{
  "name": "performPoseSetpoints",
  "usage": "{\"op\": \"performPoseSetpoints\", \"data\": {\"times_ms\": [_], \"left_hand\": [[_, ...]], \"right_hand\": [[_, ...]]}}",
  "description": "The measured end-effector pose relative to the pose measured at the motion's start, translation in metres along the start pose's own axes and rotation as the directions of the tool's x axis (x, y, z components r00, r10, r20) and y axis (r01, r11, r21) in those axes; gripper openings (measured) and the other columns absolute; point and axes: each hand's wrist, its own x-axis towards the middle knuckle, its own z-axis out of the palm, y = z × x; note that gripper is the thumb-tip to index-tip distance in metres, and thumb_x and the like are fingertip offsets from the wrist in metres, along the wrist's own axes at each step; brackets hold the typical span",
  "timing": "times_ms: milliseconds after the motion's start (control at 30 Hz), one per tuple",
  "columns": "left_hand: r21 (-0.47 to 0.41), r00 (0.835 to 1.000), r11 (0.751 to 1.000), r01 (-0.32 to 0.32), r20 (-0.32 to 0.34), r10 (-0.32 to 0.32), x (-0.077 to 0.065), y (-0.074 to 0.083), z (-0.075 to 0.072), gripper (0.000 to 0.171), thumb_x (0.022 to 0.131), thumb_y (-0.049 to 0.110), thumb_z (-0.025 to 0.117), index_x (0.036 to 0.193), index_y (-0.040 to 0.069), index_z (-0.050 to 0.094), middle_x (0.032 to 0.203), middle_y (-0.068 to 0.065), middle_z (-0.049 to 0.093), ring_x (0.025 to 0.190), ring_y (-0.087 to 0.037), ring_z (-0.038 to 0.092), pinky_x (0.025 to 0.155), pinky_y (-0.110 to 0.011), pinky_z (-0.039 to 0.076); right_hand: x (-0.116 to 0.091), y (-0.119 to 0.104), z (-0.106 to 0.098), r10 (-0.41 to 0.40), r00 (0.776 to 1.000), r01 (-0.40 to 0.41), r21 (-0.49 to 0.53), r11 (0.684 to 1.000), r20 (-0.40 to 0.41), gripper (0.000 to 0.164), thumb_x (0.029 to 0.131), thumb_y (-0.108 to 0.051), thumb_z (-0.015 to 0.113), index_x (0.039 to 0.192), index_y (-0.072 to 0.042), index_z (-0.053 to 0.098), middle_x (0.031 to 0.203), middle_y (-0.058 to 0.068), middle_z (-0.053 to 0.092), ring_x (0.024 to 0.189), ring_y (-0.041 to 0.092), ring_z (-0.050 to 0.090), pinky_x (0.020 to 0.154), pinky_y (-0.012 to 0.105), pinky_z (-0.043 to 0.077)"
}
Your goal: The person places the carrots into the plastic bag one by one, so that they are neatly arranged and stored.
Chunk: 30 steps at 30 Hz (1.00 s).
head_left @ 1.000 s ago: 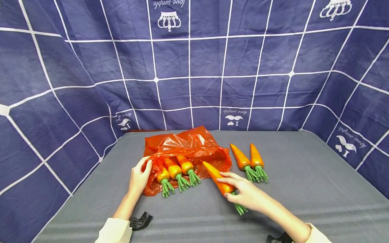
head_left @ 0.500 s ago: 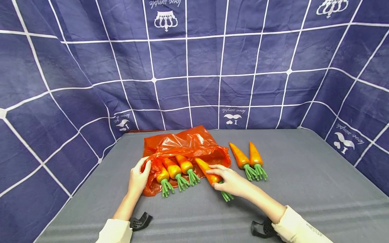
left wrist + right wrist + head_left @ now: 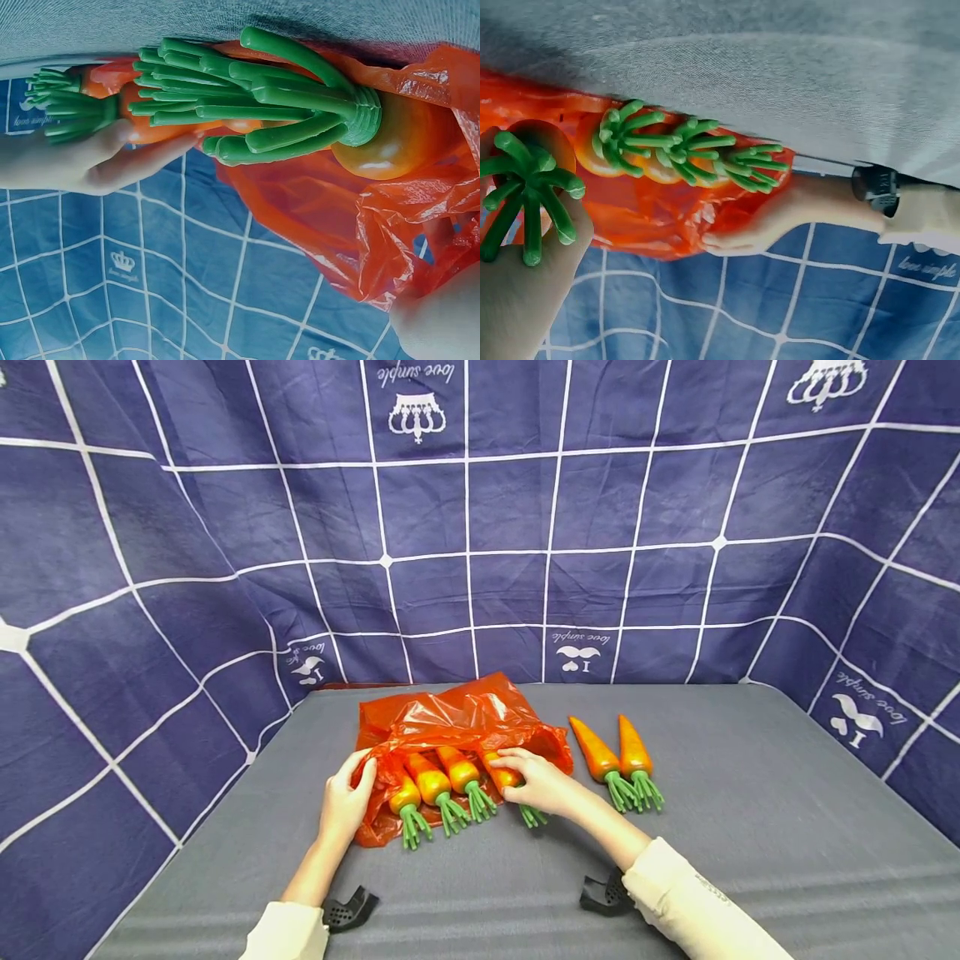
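A red plastic bag [image 3: 457, 706] lies on the grey table with its mouth facing me. Pinching the left edge of that mouth is my left hand [image 3: 347, 797]. Three carrots [image 3: 427, 779] rest side by side in the bag's mouth, green stems pointing out towards me. My right hand [image 3: 543, 785] grips another carrot [image 3: 501, 774] at its thick end, with its tip hidden inside the bag. In the right wrist view the green stem [image 3: 531, 195] of the held carrot sticks out past the fingers.
Two more carrots [image 3: 596, 750] lie on the table right of the bag, tips pointing away. The grey table [image 3: 465, 902] ends at a blue checked cloth [image 3: 502, 510] hung behind and at both sides. Black wrist cameras [image 3: 351, 910] hang under the forearms.
My right hand has moved left and forward, sliding the gripped carrot tip-first into the bag's mouth beside the other three. My left hand stays on the bag's edge.
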Motion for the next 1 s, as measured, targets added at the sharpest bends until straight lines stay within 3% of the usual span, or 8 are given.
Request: {"op": "performPoseSetpoints", "data": {"times_ms": [200,433,1000], "left_hand": [[-0.022,1.0,1.0,-0.018,-0.008,0.017,0.0,0.0,0.0,0.018,0.087,0.015,0.057,0.101,0.008,0.064,0.094,-0.011,0.069,0.079,0.017,0.048,0.074,-0.004,0.036],[-0.028,1.0,0.999,-0.022,-0.014,0.021,-0.002,-0.002,0.001,0.018,0.086,0.013,0.058,0.101,0.007,0.065,0.094,-0.012,0.069,0.078,0.018,0.047,0.073,-0.003,0.036],[-0.001,1.0,1.0,-0.006,-0.012,0.006,-0.001,-0.002,0.001,0.018,0.087,0.015,0.058,0.102,0.009,0.065,0.094,-0.01,0.069,0.081,0.002,0.056,0.073,-0.004,0.036]], "right_hand": [[0.013,0.005,0.011,0.015,1.0,-0.015,0.014,1.0,-0.004,0.048,0.077,-0.014,0.057,0.124,-0.01,0.054,0.132,0.013,0.048,0.121,0.03,0.046,0.096,0.043,0.039],[0.024,0.006,0.023,-0.003,1.0,0.005,0.044,0.999,-0.029,0.047,0.08,-0.014,0.057,0.126,-0.008,0.052,0.128,0.015,0.049,0.116,0.029,0.049,0.095,0.044,0.04],[0.028,0.007,0.031,0.045,0.999,-0.044,0.04,0.998,-0.008,0.043,0.086,-0.02,0.056,0.128,-0.011,0.049,0.124,0.012,0.049,0.114,0.027,0.05,0.096,0.043,0.039]]}}
